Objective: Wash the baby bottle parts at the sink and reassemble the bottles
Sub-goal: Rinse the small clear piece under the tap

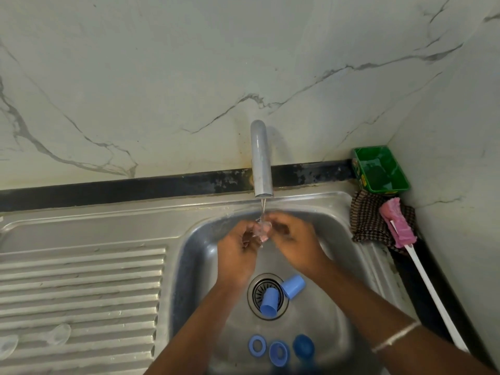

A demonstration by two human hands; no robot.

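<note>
On the ribbed steel draining board [81,280] at the far left lie two clear, soft-looking dome-shaped teats [58,334], already set aside. Further right, over the steel sink basin [194,255], the left hand [238,253] cradles a small clear silicone bottle part [262,230] under the thin stream from the grey tap spout [261,158]; its fingers curl round the piece from below. The right hand [295,239] meets it from the other side, fingers bent in and pinching or rubbing the same piece, though exactly how they lie is blurred. To rinse it well, I would say turn the part so water runs through its inside, and keep a firm hold, as wet silicone slips. Below the hands, two pale blue plastic caps [281,295] lie on the drain strainer [266,293], and three blue screw rings [280,350] wait near the basin's front. At the right, a pink sponge bottle brush [396,221] rests on a checked cloth [368,220].
</note>
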